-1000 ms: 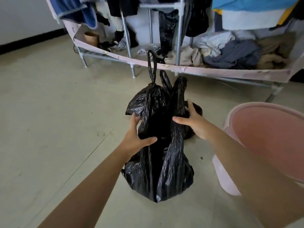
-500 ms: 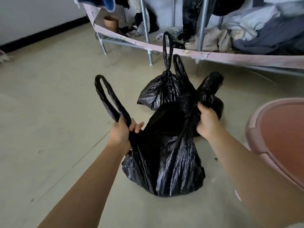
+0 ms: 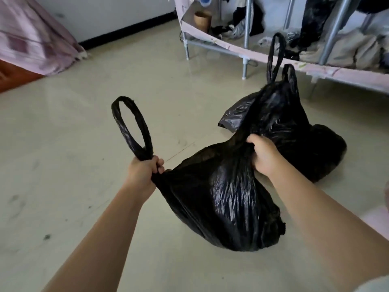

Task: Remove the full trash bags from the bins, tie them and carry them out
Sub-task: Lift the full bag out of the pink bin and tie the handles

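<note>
Both hands are pulling the near bag's handles farther apart than half a second ago, stretching its mouth wide.

Left hand is clenching the base of one handle loop; right hand is gripping the other side's bunched plastic. That bag is sitting on the floor, untied. Behind it, a second bag is standing knotted near the clothes rack. Tying and carrying out are remaining.

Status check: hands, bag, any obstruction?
Left hand grips handle loop. Right hand grips near bag, untied, on floor. Second bag just behind.
</note>
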The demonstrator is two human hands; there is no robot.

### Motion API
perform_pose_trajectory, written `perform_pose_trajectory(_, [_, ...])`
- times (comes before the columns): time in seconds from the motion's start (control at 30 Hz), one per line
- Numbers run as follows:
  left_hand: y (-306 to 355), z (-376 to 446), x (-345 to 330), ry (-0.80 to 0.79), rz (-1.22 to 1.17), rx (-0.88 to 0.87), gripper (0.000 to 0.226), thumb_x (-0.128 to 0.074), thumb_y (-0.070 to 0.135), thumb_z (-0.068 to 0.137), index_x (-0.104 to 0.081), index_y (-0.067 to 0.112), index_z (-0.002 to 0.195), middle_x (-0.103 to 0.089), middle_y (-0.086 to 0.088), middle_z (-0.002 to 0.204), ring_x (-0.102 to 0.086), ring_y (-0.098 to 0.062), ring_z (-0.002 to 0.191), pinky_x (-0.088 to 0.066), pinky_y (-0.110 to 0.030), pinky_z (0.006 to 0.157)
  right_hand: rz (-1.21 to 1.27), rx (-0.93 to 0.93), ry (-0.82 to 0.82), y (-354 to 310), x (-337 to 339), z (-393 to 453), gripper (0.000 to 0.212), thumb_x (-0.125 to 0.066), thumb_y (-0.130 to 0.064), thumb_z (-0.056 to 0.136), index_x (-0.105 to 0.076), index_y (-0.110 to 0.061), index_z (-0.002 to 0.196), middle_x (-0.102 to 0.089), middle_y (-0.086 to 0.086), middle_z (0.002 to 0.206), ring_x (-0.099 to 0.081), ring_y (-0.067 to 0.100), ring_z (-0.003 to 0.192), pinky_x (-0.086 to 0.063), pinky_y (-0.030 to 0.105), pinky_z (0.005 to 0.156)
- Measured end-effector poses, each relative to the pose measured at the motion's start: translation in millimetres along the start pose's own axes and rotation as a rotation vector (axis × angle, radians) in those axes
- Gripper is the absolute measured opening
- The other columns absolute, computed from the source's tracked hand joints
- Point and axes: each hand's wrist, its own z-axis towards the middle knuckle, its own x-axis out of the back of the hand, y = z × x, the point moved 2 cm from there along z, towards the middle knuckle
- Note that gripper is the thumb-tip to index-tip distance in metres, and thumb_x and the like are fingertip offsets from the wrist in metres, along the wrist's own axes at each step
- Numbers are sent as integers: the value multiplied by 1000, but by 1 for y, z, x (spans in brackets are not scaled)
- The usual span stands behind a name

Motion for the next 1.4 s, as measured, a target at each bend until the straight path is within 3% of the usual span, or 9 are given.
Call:
perform_pose_trajectory(0.07, [7, 2, 12, -31, -126, -22, 39, -17, -23, 80, -39, 7, 70, -44, -8, 65, -53, -18, 67, -38, -19, 49, -10, 29, 4, -4, -6, -1, 21, -37, 1, 92, -57, -6, 89, -60, 13, 91, -62, 15, 82, -48, 18, 73])
perform_pose_trajectory(0.13, [14, 4, 21, -129, -175, -24, 37, -22, -17, 88, -51, 1, 76, -61, -11, 76, -64, -16, 76, -49, -16, 53, 88, 48, -9, -4, -14, -7, 29, -33, -2, 95, -52, -13, 75, -62, 9, 65, -61, -3, 55, -47, 7, 50])
perform_pose_trajectory(0.3, [8, 14, 33, -307, -338, -19, 47, -24, 2, 97, -66, 20, 85, -76, 7, 73, -73, -7, 67, -59, -22, 57, 273, -72, -105, 10, -32, -21, 36, -24, -14, 94, -40, -19, 63, -35, -4, 27, -32, 7, 23, -23, 11, 30])
perform_pose_trajectory(0.53, [-6, 23, 16, -303, -573, 86, 34, -23, 10, 99, -44, 11, 73, -43, 5, 35, -48, -9, 34, -41, -25, 63, -126, -171, -50, 1, -54, -22, 14, -30, 0, 52, -39, -7, 60, -35, 5, 54, -27, 14, 34, -22, 9, 32])
perform_pose_trajectory(0.7, [-10, 30, 8, -210, -431, 287, 33, -25, 8, 98, -39, 9, 68, -29, 6, 28, -25, -4, 20, -31, -10, 30, -450, -193, -36, 3, -86, -10, 25, -35, 14, 82, -54, 2, 70, -53, 14, 71, -49, 22, 61, -44, 26, 56])
perform_pose_trajectory(0.83, [-11, 31, 17, -196, -323, 344, 33, -26, 10, 98, -40, 8, 68, -30, 6, 26, -23, -3, 19, -19, -9, 25, -142, -83, -139, 24, -113, -10, 29, -33, -3, 94, -52, -5, 73, -65, 8, 55, -62, 20, 67, -48, 38, 75])
perform_pose_trajectory(0.97, [-21, 30, 39, -174, -388, 405, 32, -26, 12, 97, -40, 9, 69, -30, 6, 27, -23, -3, 18, -14, -12, 23, 266, -87, -146, 48, -110, -13, 37, -27, -13, 95, -41, -17, 62, -30, -4, 25, -33, 7, 22, -41, 17, 40])
perform_pose_trajectory(1.2, [-57, 25, 50, -72, -177, 546, 37, -25, 9, 98, -37, 8, 63, -33, 1, 30, -25, -5, 19, -17, -8, 24, -462, -442, -447, 72, -89, -23, 48, -26, -40, 90, -36, -18, 49, -31, -5, 33, -21, 7, 23, -18, 13, 31])
perform_pose_trajectory(1.4, [-64, 25, 51, -255, 81, 408, 39, -33, -14, 82, -47, 9, 53, -40, -4, 58, -37, -8, 37, -30, -13, 36, -693, -18, -433, 69, -94, -26, 36, -29, -17, 99, -30, -14, 63, -26, 0, 55, -23, 0, 28, -22, 15, 32])
